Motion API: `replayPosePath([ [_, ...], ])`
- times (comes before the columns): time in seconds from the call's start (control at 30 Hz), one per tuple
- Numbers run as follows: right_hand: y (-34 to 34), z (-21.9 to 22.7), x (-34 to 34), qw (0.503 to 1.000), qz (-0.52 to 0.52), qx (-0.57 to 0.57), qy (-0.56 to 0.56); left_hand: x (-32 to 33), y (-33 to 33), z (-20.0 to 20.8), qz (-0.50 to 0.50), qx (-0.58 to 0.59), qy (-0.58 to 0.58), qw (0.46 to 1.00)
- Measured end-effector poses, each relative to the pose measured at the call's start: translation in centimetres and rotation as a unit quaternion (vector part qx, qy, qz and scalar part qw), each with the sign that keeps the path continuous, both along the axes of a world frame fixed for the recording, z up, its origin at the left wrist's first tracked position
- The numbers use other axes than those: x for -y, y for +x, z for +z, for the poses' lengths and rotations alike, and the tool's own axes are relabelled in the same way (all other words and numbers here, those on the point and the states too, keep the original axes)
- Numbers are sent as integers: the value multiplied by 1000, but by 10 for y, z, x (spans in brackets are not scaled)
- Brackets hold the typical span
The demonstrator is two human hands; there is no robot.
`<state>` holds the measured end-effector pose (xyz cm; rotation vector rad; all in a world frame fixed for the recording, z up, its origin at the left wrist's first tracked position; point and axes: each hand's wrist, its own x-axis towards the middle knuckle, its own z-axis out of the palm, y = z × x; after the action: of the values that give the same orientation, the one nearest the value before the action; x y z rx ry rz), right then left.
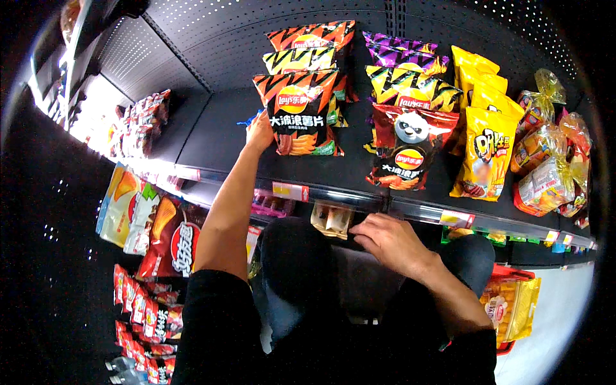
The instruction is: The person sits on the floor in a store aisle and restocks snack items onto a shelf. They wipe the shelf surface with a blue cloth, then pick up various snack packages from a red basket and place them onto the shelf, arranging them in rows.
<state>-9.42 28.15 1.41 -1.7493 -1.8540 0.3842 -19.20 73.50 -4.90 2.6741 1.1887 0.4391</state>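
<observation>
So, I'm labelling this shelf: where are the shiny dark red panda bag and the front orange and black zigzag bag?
Shiny dark red panda bag (412, 146): head view, middle of its front face.
Front orange and black zigzag bag (298, 115): head view, middle of its front face.

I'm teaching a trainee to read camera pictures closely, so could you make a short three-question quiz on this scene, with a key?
1. True or false: the panda-faced bag is to the right of the front orange-and-black bag.

2. What colour is the small thing by the fingertips of the left hand?
A) yellow
B) blue
C) white

3. Which hand appears lower in the picture than the front rail of the shelf holding those bags?

Key:
1. True.
2. B, blue.
3. The right hand.
</observation>
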Motion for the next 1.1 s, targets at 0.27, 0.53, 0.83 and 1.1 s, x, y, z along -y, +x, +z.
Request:
replayPosePath([
  [0.27, 1, -11, -8, 1000, 4, -17, -14, -93, 15, 0, 23, -27, -15, 999],
  [0.53, 5, -30, -12, 992, 17, -80, -99, -203, -14, -17, 111, -49, 49, 991],
  [0.83, 8, -33, -26, 984, 2, -97, -147, -258, -89, -12, 235, -96, 61, 965],
  [1.1, -3, -32, -31, 988, -22, -107, -110, -312, -192, -57, 392, -224, 28, 892],
])
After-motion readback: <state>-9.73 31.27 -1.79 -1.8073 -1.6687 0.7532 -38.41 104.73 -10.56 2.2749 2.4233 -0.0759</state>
